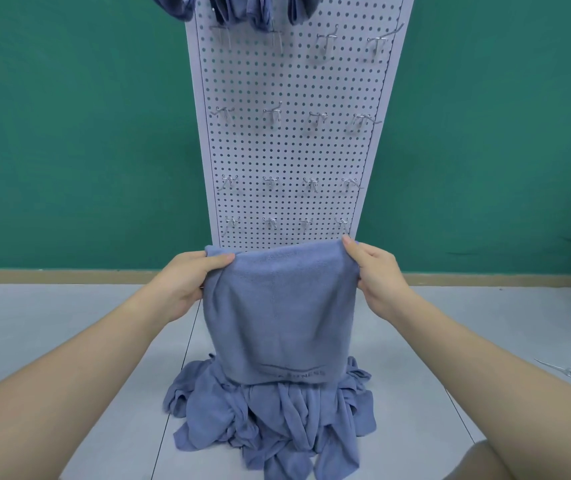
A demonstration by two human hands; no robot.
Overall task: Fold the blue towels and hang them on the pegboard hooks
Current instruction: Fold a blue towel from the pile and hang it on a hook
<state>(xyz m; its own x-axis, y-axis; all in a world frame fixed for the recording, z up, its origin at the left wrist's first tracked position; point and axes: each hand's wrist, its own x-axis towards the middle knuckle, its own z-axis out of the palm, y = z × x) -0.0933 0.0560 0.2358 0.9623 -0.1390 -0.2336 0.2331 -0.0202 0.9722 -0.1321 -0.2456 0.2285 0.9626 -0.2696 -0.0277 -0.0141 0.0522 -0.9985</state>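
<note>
**Towel held up, most of the hanging still ahead**

The towel (278, 306) hangs in front of me, between my two hands, its top edge level with the foot of the pegboard (287, 143) and its bottom hem brushing the pile (270, 420) on the floor. My left hand (187, 282) pinches the top left corner, thumb laid over the front of the cloth; my right hand (377, 271) pinches the top right corner the same way. It looks folded over once, I judge, though I cannot see the back layer. Below it the pile is a crumpled heap of more blue towels, all unfolded. At the far top of the board a few hung towels (252, 8) already drape. The hooks (272, 116) in the rows beneath stand bare. Off to the right a loose hook (559, 368) lies on the floor. So a small share is done; most remains.
</note>
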